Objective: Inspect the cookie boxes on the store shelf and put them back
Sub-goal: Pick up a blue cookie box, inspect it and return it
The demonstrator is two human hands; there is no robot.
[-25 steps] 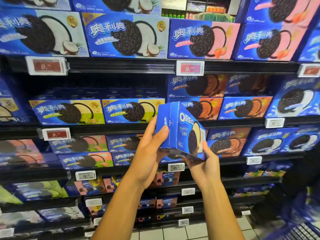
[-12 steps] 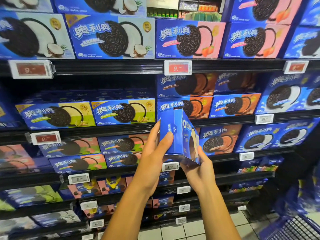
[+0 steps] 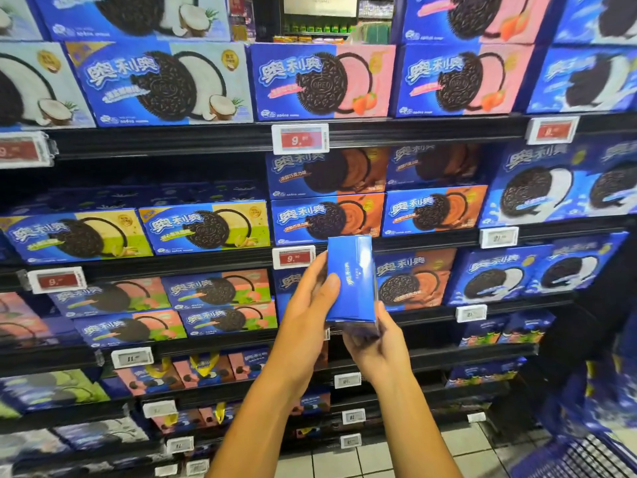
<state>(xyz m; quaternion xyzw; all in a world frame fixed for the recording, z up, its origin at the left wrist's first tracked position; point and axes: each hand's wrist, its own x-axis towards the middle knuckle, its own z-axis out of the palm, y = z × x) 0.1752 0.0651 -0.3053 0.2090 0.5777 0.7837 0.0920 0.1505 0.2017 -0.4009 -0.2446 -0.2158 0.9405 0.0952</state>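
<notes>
I hold one blue cookie box (image 3: pixel 351 281) upright in front of the shelves, its narrow blue side panel facing me. My left hand (image 3: pixel 306 312) grips its left side, thumb laid across the panel. My right hand (image 3: pixel 374 343) cups the box from below and behind, fingers curled under its bottom edge. Right behind the box sit chocolate-flavour boxes (image 3: pixel 413 277) on the third shelf, and part of that row is hidden by the box and my hands.
Black shelves (image 3: pixel 206 139) carry rows of blue cookie boxes: coconut (image 3: pixel 162 84), strawberry (image 3: pixel 320 81), pistachio-green (image 3: pixel 206 229). Price tags (image 3: pixel 300 138) clip to the shelf fronts. A blue shopping basket (image 3: pixel 586 453) stands at the lower right on the tiled floor (image 3: pixel 344 460).
The box has turned in my hands: its front with the cookie picture swung away to the right, and now only the plain side panel faces me. The view also drifted slightly.
</notes>
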